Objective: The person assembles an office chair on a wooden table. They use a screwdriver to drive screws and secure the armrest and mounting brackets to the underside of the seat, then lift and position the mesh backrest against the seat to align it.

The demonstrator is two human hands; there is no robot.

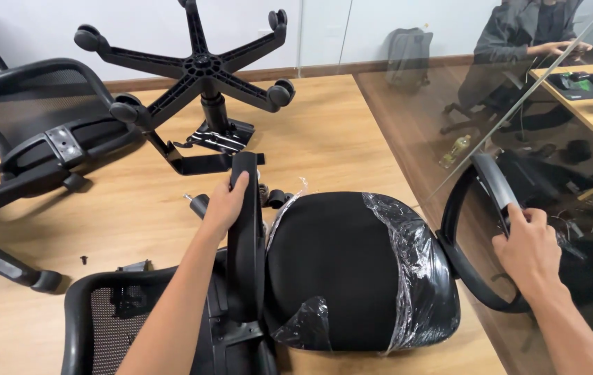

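Gripping: the left hand wraps its fingers around the top of the left armrest, thumb on the near face; the right hand is closed the same way on the upper curve of the right armrest.
Seat: the black seat cushion, partly in clear plastic wrap, lies on the wooden floor between the two armrests, touching both.
Doing it well: judging from the hold, both armrests are best kept upright and level with each other, with the pull even on each side so the seat does not twist.
Nearby: a mesh backrest lies at the lower left beside the left armrest; a five-star wheeled base stands upside down further off, with a second mesh chair part to its left.
Loose parts: a small black screw lies on the floor.
Other person: someone sits at a desk behind a glass partition.
Hard to tell: the armrest mounts under the seat are hidden; reflections in the glass blur what lies past the right armrest.
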